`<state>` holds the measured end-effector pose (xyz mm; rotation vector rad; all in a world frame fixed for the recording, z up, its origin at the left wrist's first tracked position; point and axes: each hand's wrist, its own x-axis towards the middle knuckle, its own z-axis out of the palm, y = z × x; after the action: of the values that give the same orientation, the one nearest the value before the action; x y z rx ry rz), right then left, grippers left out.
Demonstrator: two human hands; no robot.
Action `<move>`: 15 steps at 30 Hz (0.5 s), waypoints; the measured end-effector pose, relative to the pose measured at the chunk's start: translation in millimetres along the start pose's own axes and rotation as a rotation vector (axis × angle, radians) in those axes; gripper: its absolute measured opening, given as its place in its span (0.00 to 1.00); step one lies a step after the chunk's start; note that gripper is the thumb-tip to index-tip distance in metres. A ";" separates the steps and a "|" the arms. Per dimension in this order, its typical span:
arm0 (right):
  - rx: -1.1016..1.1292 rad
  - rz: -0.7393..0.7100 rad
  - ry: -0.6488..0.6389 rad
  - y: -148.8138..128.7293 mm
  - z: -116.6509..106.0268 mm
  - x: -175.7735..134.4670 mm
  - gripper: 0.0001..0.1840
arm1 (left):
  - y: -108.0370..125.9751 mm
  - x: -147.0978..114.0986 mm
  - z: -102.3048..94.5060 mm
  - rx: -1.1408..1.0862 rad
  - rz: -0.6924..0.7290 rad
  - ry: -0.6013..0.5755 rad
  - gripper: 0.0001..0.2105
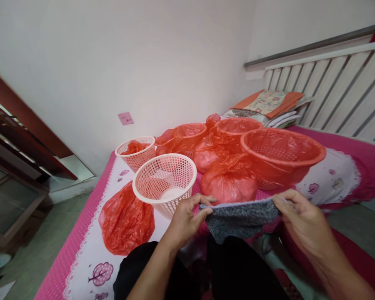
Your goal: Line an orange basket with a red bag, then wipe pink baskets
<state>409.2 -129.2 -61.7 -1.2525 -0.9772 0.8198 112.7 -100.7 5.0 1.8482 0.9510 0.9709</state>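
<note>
Between my two hands a dark grey speckled cloth (pixel 242 218) with a pale lilac edge is stretched out above my lap. My left hand (pixel 190 216) pinches its left corner between thumb and fingers. At the other end, my right hand (pixel 300 216) grips the right corner the same way. Just past the cloth sits a tied, filled red plastic bag (pixel 229 181). Near my left hand stands an unlined pale pink mesh basket (pixel 164 179), and a crumpled red plastic bag (pixel 126 221) lies to its left.
Baskets lined with red bags stand at the back, the largest a red-lined basket (pixel 283 154) on the right. A pale basket (pixel 136 152) holding red plastic is by the wall. Folded textiles (pixel 268 104) lie beside the white radiator (pixel 328 87). A pink patterned cloth (pixel 78 250) covers the table.
</note>
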 end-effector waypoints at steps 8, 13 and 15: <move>-0.308 0.323 -0.999 8.2 -34.7 -50.7 0.07 | -56.3 -28.8 42.4 0.154 -0.366 -0.826 0.06; -0.441 0.417 -1.081 35.7 -40.0 -74.4 0.06 | -102.9 -45.2 113.1 0.276 -0.505 -1.464 0.13; -0.405 0.384 -1.072 44.4 -40.7 -73.1 0.03 | -106.3 -46.1 121.5 0.287 -0.557 -1.502 0.14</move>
<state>419.8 -204.8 -117.7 -1.3509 -1.8446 1.7455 174.9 -138.9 -146.3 1.7174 0.5133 -0.9007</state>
